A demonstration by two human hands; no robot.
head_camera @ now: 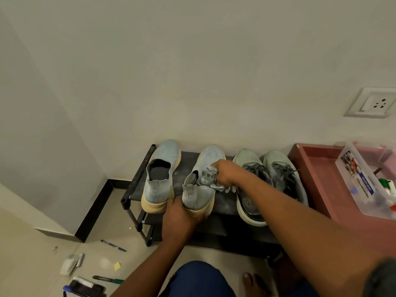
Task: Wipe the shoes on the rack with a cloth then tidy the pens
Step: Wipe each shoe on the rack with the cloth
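Several shoes stand on a low black rack (132, 189) against the wall. Two are pale blue slip-ons with yellowish soles; the left slip-on (160, 174) stands alone. My left hand (182, 217) grips the heel and sole of the second slip-on (203, 189). My right hand (227, 172) holds a crumpled grey cloth (207, 176) against that shoe's opening. Two grey-green laced sneakers (276, 179) sit to the right, partly behind my right forearm. Pens lie on the floor at lower left: a dark blue pen (113, 245) and a black-and-green marker (108, 279).
A reddish table (317, 168) at right carries a clear plastic box (360, 183) with markers inside. On the floor at lower left lie a white rag (68, 265), a yellow scrap (117, 266) and a black eraser with markers (85, 287). My knee and bare foot (252, 281) are below.
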